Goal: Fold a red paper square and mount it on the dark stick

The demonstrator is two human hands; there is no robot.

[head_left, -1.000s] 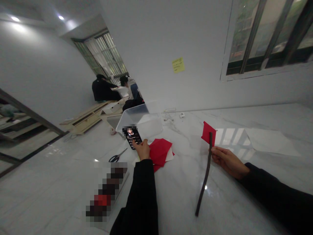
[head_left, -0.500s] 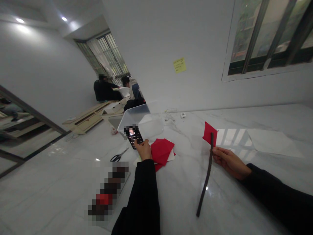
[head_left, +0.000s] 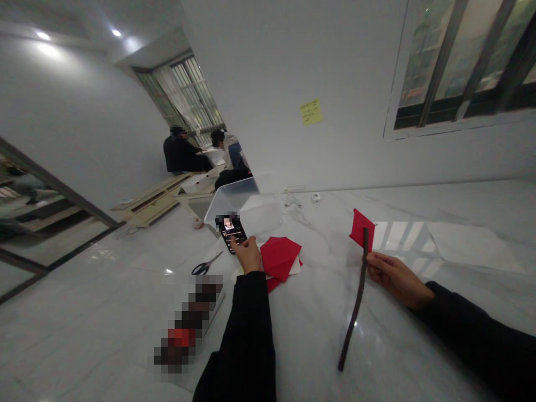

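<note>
My left hand (head_left: pixel 248 255) reaches forward over the lower part of a dark phone (head_left: pixel 231 234) with a lit screen. A fingertip lies on that screen, while the thumb stands apart at the phone's side. The phone is tilted up in front of a clear plastic bin (head_left: pixel 268 215). In my right hand (head_left: pixel 391 276) is a thin brown stick (head_left: pixel 357 312), pinched near its upper end. Red paper (head_left: pixel 360 228) sits behind the stick's top, above my fingers. The stick's lower end points toward me, close over the white surface.
Red paper sheets (head_left: pixel 278 257) lie right of my left hand. Black-handled scissors (head_left: pixel 204 266) and a pixelated flat object (head_left: pixel 188 326) are to its left. A white sheet (head_left: pixel 473 245) lies at the right. People (head_left: pixel 184 152) sit in the background. A yellow note (head_left: pixel 311 111) is on the wall.
The whole view has shifted slightly, so things appear a little further right. Both hands keep nearly the same places at the phone and the stick.
</note>
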